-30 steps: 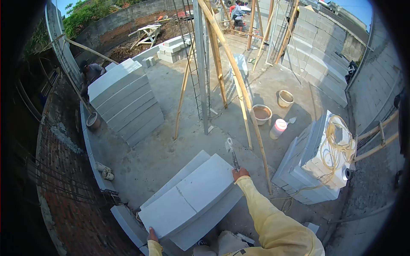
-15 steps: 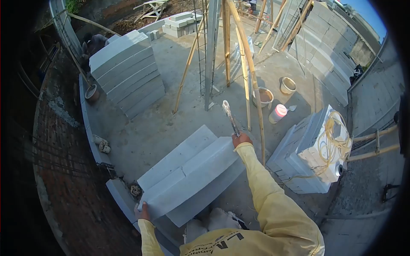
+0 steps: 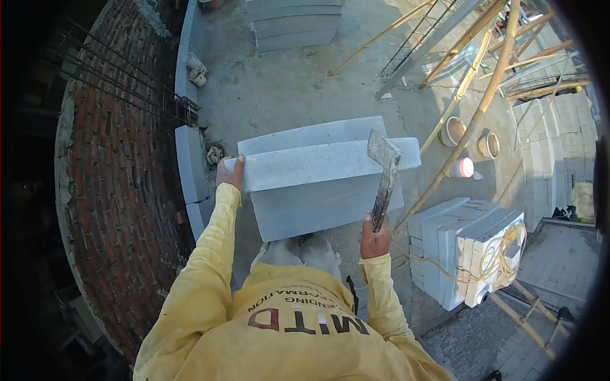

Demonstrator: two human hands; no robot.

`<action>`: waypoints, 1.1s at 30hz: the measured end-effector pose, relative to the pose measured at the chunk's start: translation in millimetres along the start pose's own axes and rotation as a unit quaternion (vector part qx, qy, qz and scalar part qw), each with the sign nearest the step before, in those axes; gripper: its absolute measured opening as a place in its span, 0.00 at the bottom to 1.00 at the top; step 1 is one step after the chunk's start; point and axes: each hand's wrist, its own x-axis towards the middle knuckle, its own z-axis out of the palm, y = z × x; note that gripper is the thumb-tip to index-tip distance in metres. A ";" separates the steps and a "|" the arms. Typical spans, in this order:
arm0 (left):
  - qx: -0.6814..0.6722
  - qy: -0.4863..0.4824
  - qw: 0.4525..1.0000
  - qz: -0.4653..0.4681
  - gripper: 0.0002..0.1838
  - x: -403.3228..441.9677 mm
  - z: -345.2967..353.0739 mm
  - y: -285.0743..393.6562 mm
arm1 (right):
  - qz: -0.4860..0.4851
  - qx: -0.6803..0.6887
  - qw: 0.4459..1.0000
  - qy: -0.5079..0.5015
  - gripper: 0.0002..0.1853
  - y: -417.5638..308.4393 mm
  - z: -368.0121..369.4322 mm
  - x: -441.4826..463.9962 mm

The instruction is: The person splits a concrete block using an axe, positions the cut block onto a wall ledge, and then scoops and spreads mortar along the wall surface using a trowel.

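Observation:
My left hand point(image 3: 231, 174) is closed around the left end of a long pale concrete block point(image 3: 318, 166), thumb on the near side. That block lies on top of other blocks. A lower block point(image 3: 324, 206) shows its broad face towards me, and another block point(image 3: 305, 134) shows behind. My right hand point(image 3: 376, 238) is closed on the handle of a worn, hatchet-like metal tool point(image 3: 385, 166), on the near side of the blocks. Its wide flat head appears in front of the top block's right part; I cannot tell whether they touch.
A stack of blocks point(image 3: 467, 244) with a coiled hose point(image 3: 505, 254) stands at right. Bamboo poles point(image 3: 483, 108) slant across the right side, near buckets point(image 3: 453, 132) and a pink-lidded container point(image 3: 466, 167). At left runs a brick wall point(image 3: 108, 209); another block stack point(image 3: 295, 28) stands ahead.
The view has turned and tipped down. My right hand has come back from beside the block's far right end to the near side, with the tool raised. My left hand stays on the block's left end.

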 end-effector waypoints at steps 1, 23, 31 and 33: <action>0.006 -0.004 1.000 0.000 0.41 0.1 -0.8 0.2 | -0.050 -0.031 0.998 -0.007 0.14 -2.4 7.3 -5.0; -0.032 -0.018 0.999 0.011 0.41 -3.9 -4.8 14.1 | 0.013 -0.176 0.982 -0.067 0.17 -66.1 48.3 -9.3; -0.024 -0.016 1.000 0.007 0.42 -2.2 -0.3 1.4 | -0.185 0.204 0.958 0.080 0.16 -177.7 -15.1 -23.9; -0.014 -0.007 1.000 0.015 0.42 -0.5 1.3 1.6 | -0.251 0.252 0.926 0.129 0.15 -175.8 -3.7 -22.5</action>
